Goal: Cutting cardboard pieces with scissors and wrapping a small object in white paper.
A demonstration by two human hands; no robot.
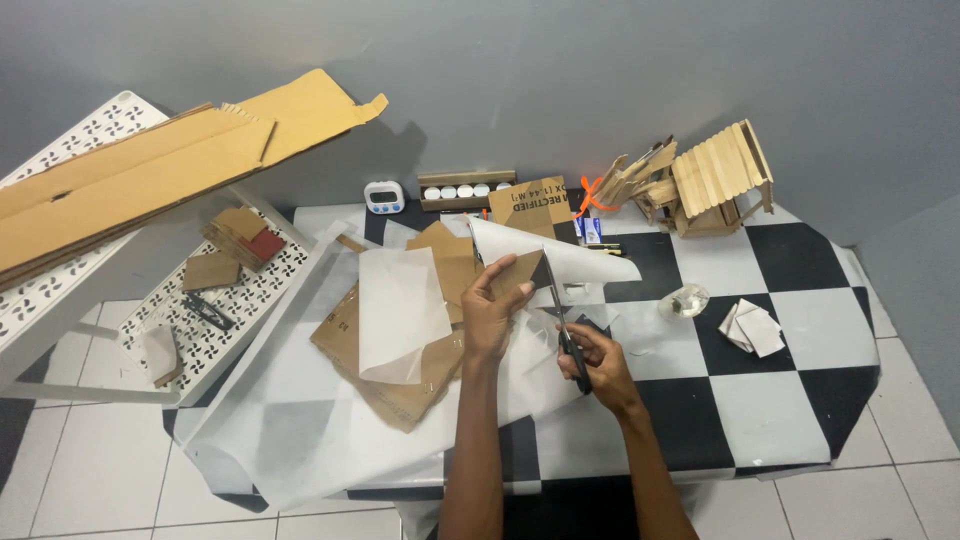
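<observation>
Head view: left hand pinches a small brown cardboard piece under thin white paper sheet, light and floppy. Right hand, grip closed through black scissors, cuts beside the left fingers, over the chequered tabletop.

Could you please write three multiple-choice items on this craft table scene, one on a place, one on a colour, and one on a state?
1. Where does the small stick house stand?
A. far right corner of the table
B. on the floor
C. on the white rack

2. What colours is the checkered table?
A. red and yellow
B. black and white
C. green and grey

3. What does the right hand hold?
A. a glue bottle
B. nothing
C. scissors

Answers: 1 A, the house sits at the back right near the wall. 2 B, black and white squares show under the thin paper. 3 C, the fingers are through the black handles, blades up at the white sheet that the left hand holds up with a cardboard piece.
</observation>
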